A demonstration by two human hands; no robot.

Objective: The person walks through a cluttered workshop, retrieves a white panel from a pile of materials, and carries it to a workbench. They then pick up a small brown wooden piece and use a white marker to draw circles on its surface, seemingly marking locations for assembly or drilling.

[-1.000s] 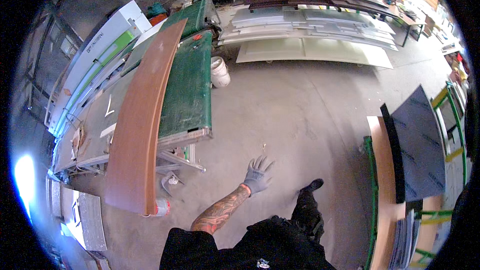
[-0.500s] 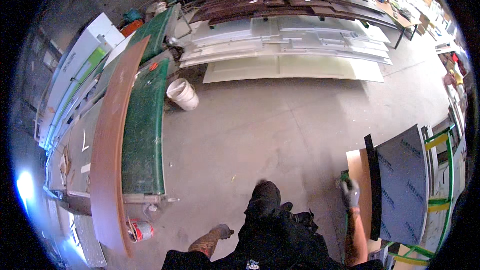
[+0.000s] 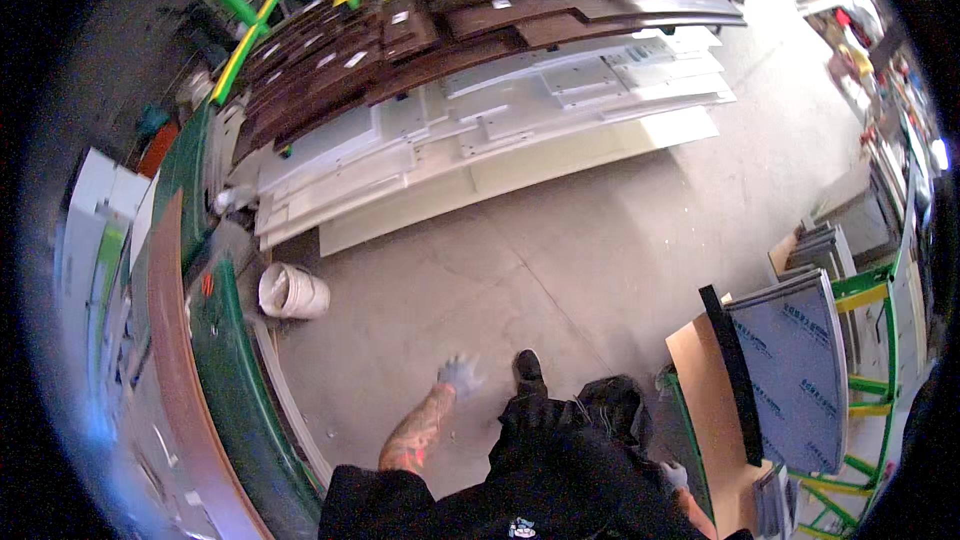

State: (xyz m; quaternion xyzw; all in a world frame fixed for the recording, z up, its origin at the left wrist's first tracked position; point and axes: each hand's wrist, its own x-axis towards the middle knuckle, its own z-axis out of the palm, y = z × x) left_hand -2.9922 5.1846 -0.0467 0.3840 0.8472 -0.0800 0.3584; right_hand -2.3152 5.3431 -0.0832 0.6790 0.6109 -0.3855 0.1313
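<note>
Though small, bucket (image 3: 293, 292) beyond left hand (image 3: 461, 374)

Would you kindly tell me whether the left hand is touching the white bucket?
Apart: the head view shows grey floor between the left hand and the white bucket.

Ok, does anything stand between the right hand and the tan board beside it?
In this view, only a thin green rail, running along the left edge of the tan board, lies between it and the right hand.
</note>
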